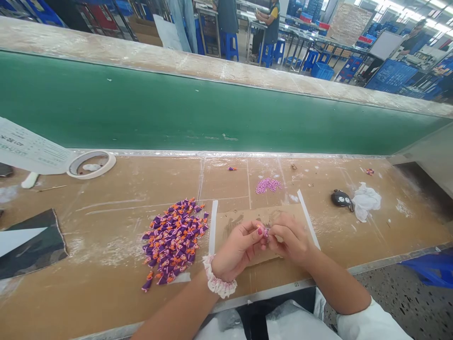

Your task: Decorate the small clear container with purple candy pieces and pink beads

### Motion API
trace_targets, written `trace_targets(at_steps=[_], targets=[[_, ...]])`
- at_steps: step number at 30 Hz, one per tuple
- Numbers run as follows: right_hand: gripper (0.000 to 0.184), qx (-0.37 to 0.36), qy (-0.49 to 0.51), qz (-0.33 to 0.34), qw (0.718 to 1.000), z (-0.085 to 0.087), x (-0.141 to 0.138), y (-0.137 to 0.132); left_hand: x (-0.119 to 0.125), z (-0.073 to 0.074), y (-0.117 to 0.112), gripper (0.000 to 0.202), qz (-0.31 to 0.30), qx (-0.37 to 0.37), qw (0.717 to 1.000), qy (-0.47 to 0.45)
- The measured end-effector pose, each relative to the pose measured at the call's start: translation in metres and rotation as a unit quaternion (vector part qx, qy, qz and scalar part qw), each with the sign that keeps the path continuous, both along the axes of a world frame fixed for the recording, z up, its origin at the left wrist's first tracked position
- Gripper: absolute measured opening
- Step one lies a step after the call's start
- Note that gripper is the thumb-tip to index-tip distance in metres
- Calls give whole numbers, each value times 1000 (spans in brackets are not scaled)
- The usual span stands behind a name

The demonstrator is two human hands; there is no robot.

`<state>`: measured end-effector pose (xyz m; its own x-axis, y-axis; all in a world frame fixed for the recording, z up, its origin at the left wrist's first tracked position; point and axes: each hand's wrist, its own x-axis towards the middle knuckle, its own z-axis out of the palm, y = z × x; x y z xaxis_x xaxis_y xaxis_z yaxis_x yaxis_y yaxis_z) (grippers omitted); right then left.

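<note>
1. Head view: the left hand [236, 252] and right hand [288, 238] meet over a cardboard mat [233, 224] at the near edge of the table [106, 226]. Both grips are pinched together on one tiny piece [266, 232], too small to tell apart.
2. A heap of purple-and-orange pieces [173, 241] lies just left of the left hand; a small pile of pink beads [268, 185] sits beyond the hands, well apart.
3. To do this well, I judge: keep the piece low over the mat so a dropped bead stays put, steady the wrists on the table, and let the fingertips do the turning.
4. A tape roll [91, 164] and a green conveyor belt [177, 113] lie farther back.
</note>
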<state>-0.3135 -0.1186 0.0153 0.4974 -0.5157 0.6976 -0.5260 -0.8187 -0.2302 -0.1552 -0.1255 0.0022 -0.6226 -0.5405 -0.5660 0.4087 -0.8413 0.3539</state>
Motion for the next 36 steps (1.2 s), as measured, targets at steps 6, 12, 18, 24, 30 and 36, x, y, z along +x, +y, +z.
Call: trace_targets(at_steps=[6, 12, 18, 24, 30, 36], targets=[[28, 1, 10, 15, 1000, 4, 1, 1, -1, -6, -1, 35, -10, -14, 1000, 4], [28, 10, 16, 17, 1000, 5, -1, 2, 3, -4, -1, 46, -13, -42, 999, -3], [27, 11, 23, 13, 1000, 7, 0, 2, 7, 8, -4, 48, -29, -48, 997, -52], [27, 25, 35, 14, 999, 9, 1, 5, 11, 10, -6, 73, -60, -69, 993, -70], [30, 55, -1, 27, 998, 9, 3, 9, 14, 16, -9, 77, -69, -70, 993, -72], [33, 57, -76, 15, 995, 17, 1, 11, 20, 16, -8, 62, -32, -94, 991, -84]])
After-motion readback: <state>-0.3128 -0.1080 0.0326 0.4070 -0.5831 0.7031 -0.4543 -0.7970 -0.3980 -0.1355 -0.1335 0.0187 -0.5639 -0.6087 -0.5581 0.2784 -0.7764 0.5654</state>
